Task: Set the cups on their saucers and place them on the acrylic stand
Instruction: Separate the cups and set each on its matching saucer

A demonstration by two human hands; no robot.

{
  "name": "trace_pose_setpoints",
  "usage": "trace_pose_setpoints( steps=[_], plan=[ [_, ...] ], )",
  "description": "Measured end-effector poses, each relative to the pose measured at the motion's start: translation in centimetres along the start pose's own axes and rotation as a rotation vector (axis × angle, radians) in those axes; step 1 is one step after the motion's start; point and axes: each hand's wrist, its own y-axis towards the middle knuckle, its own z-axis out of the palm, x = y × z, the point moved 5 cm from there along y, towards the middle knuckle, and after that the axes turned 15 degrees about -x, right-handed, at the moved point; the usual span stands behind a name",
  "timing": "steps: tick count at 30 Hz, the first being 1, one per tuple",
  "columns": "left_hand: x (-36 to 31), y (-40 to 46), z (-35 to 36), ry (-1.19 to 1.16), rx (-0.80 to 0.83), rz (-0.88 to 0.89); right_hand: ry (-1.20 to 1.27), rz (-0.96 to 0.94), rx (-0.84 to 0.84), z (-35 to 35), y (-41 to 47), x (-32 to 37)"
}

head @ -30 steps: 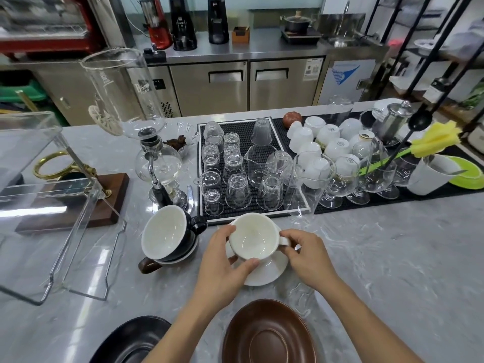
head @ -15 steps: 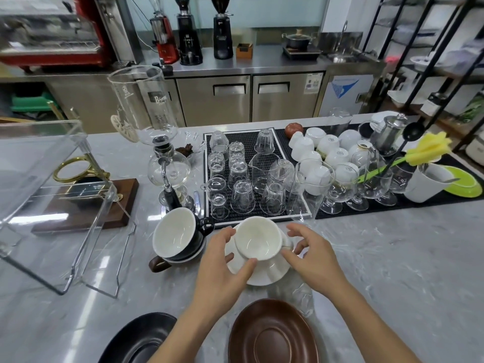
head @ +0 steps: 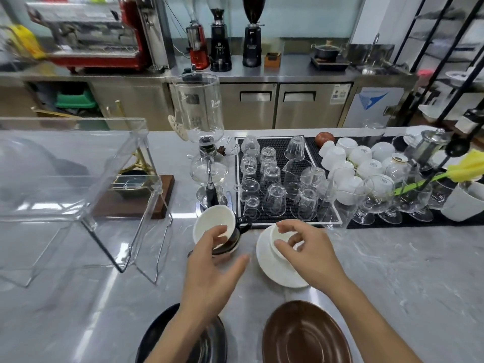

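On the tabletop: grey marble tabletop (head: 392,271), everything laid out close in front of the person
White cup: white cup (head: 281,238) sits upright on its white saucer (head: 272,268), just right of centre
Right hand: right hand (head: 309,254) over the white cup, fingers loosely spread and bent, fingertips at the rim; whether they actually press it, cannot tell
Black cup: black cup (head: 217,226) with a white inside, tilted, stacked on a small pile of cups and saucers, handle pointing right
Left hand: left hand (head: 209,271) open and spread, fingertips reaching the near edge of the black cup, thumb out towards the white saucer, nothing gripped
Spare saucers: brown saucer (head: 303,336) at the near edge, black saucer (head: 209,341) beside it under the left forearm
Acrylic stand: acrylic stand (head: 86,184) clear, well to the left, apart from both cups, no cup on it
Behind: black mat (head: 280,155) packed with upturned glasses, a glass siphon brewer (head: 207,163) just left of it, white cups heaped further right
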Motion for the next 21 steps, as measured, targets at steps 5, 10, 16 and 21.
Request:
trace_pose_setpoints(
  steps=[5, 10, 16, 21],
  plan=[
    [1.1, 1.5, -2.4, 0.001, -0.040, -0.019, -0.006, -0.036, 0.031, 2.4, 0.7, 1.5],
    [2.3, 3.1, -3.9, 0.010, -0.084, -0.046, 0.004, -0.046, 0.052, 4.0, 1.7, 2.4],
    [3.2, 4.6, -4.3, 0.074, -0.092, -0.046, -0.013, -0.036, 0.057, 4.9, 2.8, 2.3],
    [4.1, 5.1, -3.6, 0.136, -0.024, -0.032, -0.028, -0.028, 0.075, 5.4, 3.2, 2.4]
  ],
)
